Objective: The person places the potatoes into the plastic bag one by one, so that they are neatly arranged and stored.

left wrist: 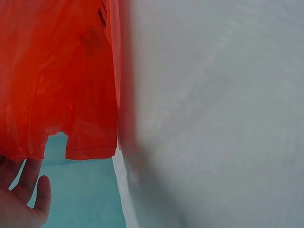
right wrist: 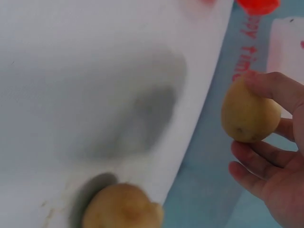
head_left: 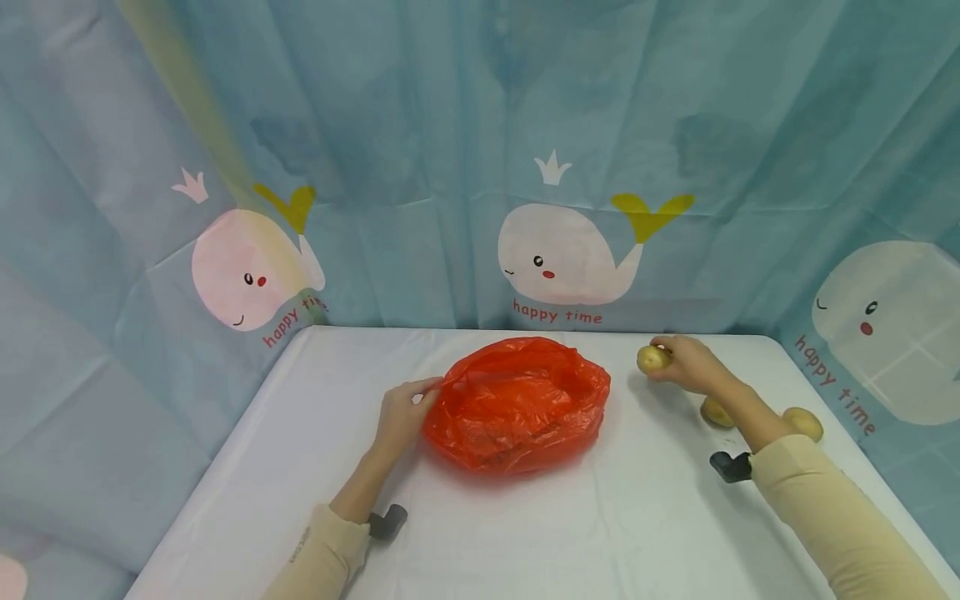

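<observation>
A red plastic bag (head_left: 517,408) lies on the white table with its mouth spread open. My left hand (head_left: 401,412) pinches the rim at the bag's left side. In the left wrist view, fingers (left wrist: 29,178) reach up to the bag's lower edge, close to a notch in the red plastic (left wrist: 57,85). To the right of the bag, my right hand (head_left: 690,364) holds a yellow potato (head_left: 652,359) above the table. In the right wrist view the thumb lies across the top of this potato (right wrist: 249,111), with the lower fingers spread beneath.
Two more potatoes rest on the table's right side, one potato (head_left: 717,412) beside the right forearm and another potato (head_left: 802,423) partly behind it. A blue curtain (head_left: 420,250) with whale prints hangs around the table (head_left: 525,533). Dark wrist mounts (head_left: 387,522) stick out from both sleeves.
</observation>
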Tool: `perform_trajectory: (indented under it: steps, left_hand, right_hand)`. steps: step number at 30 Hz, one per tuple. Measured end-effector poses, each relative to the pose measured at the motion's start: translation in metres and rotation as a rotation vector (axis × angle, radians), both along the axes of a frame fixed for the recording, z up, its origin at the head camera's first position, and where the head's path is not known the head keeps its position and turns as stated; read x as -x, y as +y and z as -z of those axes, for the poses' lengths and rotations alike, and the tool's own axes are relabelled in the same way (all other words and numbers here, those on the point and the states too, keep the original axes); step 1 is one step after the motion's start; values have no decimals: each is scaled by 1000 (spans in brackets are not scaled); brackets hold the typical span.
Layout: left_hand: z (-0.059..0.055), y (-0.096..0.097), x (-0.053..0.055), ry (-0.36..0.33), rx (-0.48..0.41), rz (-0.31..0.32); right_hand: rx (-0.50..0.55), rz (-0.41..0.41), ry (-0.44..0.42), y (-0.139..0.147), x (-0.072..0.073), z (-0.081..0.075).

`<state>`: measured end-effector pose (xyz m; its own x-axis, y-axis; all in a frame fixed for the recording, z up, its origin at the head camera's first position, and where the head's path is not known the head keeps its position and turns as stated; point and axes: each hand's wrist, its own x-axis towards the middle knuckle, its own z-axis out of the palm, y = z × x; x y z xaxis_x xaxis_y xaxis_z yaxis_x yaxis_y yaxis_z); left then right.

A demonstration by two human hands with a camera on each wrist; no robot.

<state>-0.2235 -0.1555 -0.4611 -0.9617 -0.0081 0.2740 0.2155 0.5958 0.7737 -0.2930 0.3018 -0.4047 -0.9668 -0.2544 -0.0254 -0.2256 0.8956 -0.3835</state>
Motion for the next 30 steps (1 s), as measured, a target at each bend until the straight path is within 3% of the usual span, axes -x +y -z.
perform_trajectory:
  steps: [19, 30]
  left_hand:
    - [0, 1, 0, -13, -19, -2]
    - [0, 4, 1, -43, -29, -16]
  right_hand:
    - [58, -88, 111, -60, -6, -22]
    - [145, -176, 76, -102, -8, -25]
